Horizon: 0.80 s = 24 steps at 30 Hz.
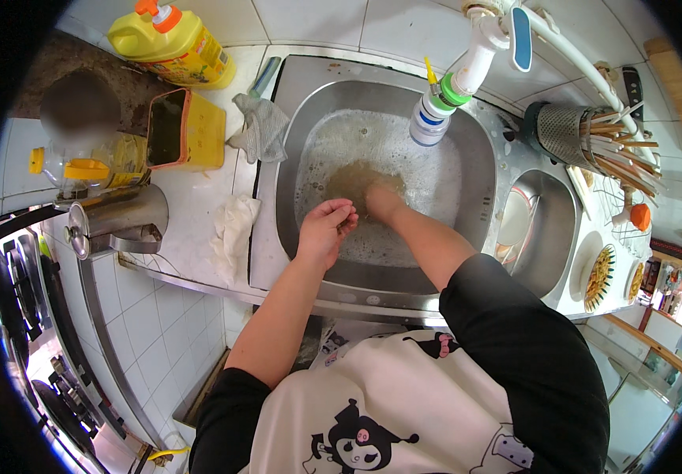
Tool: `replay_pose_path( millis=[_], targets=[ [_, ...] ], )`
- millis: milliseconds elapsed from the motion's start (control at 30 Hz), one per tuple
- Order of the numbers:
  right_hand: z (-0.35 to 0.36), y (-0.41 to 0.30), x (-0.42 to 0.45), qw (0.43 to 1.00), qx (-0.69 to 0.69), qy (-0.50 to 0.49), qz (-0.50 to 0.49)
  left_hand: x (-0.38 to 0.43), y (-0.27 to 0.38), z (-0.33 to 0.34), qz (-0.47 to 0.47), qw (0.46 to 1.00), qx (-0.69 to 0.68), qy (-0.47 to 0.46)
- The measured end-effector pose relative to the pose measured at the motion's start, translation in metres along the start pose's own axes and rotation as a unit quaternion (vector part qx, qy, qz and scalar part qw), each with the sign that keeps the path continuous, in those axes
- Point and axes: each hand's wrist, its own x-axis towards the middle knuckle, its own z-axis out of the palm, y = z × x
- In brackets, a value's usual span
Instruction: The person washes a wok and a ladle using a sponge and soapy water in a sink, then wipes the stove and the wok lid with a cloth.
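Before me is a stainless steel sink basin holding cloudy, foamy water. My right hand reaches into it past the wrist. The fingers are under the surface in a brownish murky patch, so I cannot see what they touch or hold. Just left of it, my left hand hovers over the water with its fingers curled in and the thumb against the forefinger. No object shows in it. A white faucet with a green collar and clear nozzle extends over the basin's far right; no stream shows.
Left of the basin lie a grey cloth and a crumpled white cloth. Beyond stand a yellow container, a detergent jug, an oil bottle and a metal pot. Rightward are a small basin, a chopstick holder and a food plate.
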Motion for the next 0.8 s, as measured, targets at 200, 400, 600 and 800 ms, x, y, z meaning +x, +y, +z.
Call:
replay_pose_path(
  millis=[200, 400, 600, 800],
  targets=[
    [-0.006, -0.009, -0.027, 0.996, 0.08, 0.03, -0.005, 0.001, -0.002, -0.005, 0.002, 1.0, 0.023, -0.001],
    [0.007, -0.02, -0.029, 0.979, 0.115, 0.146, 0.082, 0.004, -0.003, -0.006, 0.006, 1.0, 0.023, -0.005],
    [0.012, -0.022, -0.017, 0.984, 0.075, 0.153, 0.042, 0.004, -0.002, -0.002, -0.002, 0.999, 0.051, 0.007],
    [-0.009, -0.026, -0.034, 0.975, 0.196, 0.059, 0.088, 0.003, -0.003, -0.005, 0.005, 0.999, 0.048, 0.025]
  ],
)
